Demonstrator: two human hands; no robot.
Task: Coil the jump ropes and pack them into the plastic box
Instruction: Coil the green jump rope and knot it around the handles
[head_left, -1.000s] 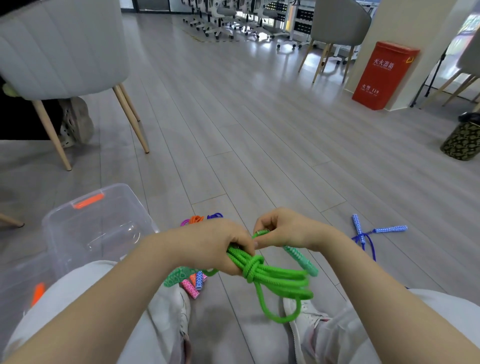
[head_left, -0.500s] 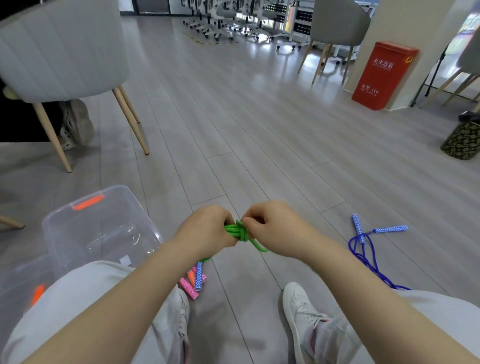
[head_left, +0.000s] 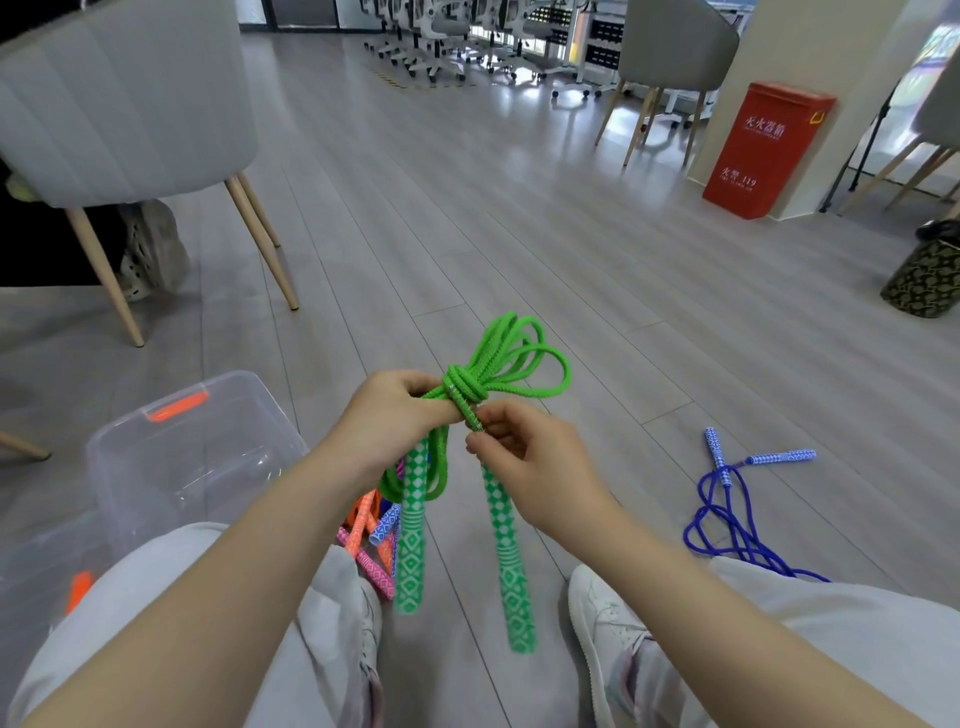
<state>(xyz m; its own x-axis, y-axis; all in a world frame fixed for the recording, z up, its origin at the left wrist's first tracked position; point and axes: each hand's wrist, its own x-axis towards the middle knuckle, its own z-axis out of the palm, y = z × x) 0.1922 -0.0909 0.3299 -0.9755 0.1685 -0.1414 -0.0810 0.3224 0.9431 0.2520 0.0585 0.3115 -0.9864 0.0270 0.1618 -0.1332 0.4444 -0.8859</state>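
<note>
Gripped in the left hand (head_left: 387, 415) is the green rope (head_left: 498, 364), fingers curled round the bundle just beside its knot, while the right hand (head_left: 524, 457) pinches the strand under the knot between thumb and fingertips. Loops fan out beyond the knot, away from the person; two green handles (head_left: 410, 545) hang down below the hands, between the knees. A clear plastic box (head_left: 156, 457) stands on the floor to the left. Orange, pink and blue handles (head_left: 371, 540) lie beside it, partly hidden by the left arm. A blue rope (head_left: 727, 499) lies loose on the right.

Left hand (head_left: 387, 418) fisted, right hand (head_left: 524, 457) pinching, both forearms extended forward
</note>
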